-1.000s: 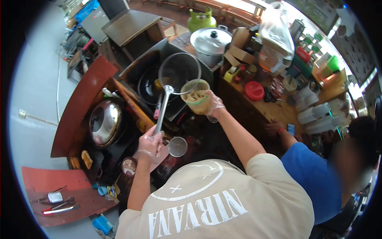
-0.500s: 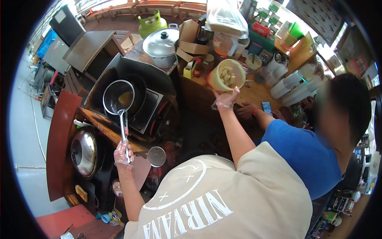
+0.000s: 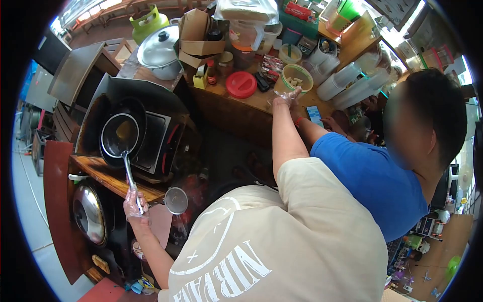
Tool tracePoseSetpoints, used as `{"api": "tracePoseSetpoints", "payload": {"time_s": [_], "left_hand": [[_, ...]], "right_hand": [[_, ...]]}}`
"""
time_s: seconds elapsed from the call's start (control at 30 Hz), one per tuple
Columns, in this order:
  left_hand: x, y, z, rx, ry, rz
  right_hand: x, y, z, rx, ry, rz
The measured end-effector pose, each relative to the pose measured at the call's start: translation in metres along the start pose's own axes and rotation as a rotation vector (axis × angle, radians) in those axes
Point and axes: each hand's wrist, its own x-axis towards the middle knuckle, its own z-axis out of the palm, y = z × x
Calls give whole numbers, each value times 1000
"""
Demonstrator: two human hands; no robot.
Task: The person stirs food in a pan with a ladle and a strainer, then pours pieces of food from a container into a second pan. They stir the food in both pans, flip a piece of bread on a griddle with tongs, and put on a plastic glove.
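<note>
My left hand [image 3: 136, 203], in a clear plastic glove, is closed round the handle of a metal strainer [image 3: 121, 135]. The strainer's bowl overlaps a dark wok [image 3: 136, 108] on the stove [image 3: 155, 143]. My gloved right hand [image 3: 288, 95] grips the near side of a round plastic tub [image 3: 280, 87] at the wooden table. Several pale, elongated pieces lie inside it. A red lid [image 3: 241, 84] and a small black object [image 3: 261, 82] lie to the tub's left. Just right of my right hand are a co-worker's arm and a phone [image 3: 315, 116].
A co-worker in a blue shirt [image 3: 352, 176] sits close on my right. Behind the stove stands a lidded pot [image 3: 160, 53]. Stacked clear cups [image 3: 347, 80] line the table's right side. A small sieve [image 3: 176, 201] and a large metal lid [image 3: 90, 214] are low on my left.
My right hand has lowered the tub to the table beside the co-worker's arm. The red lid, formerly hidden behind it, now shows. My left hand still holds the strainer at the wok; the view has turned right.
</note>
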Motion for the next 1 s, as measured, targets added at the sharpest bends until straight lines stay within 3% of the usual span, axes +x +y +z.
{"api": "tracePoseSetpoints", "payload": {"time_s": [0.03, 0.1, 0.23, 0.4, 0.6, 0.8, 0.93, 1.0], "left_hand": [[-2, 1, 2, 18, -4, 19], [2, 2, 1, 43, -7, 15], [12, 2, -8, 46, -27, 12], [13, 6, -8, 75, 10, -14], [6, 16, 8, 64, -55, -25], [9, 21, 12, 93, 4, -11], [7, 32, 19, 97, -6, -10], [18, 32, 0, 105, -31, -8]], "right_hand": [[-7, -4, 2, -5, 7, -3], [-41, -17, 25, -141, 266, -153], [-48, -28, 42, -36, 408, -115], [-46, -33, 44, -70, 348, -30], [-9, -9, 10, -123, 150, -117], [-2, 5, -6, -435, 261, -174], [-43, -3, 4, -363, 183, -50], [-37, 14, -4, -294, 193, -240]]}}
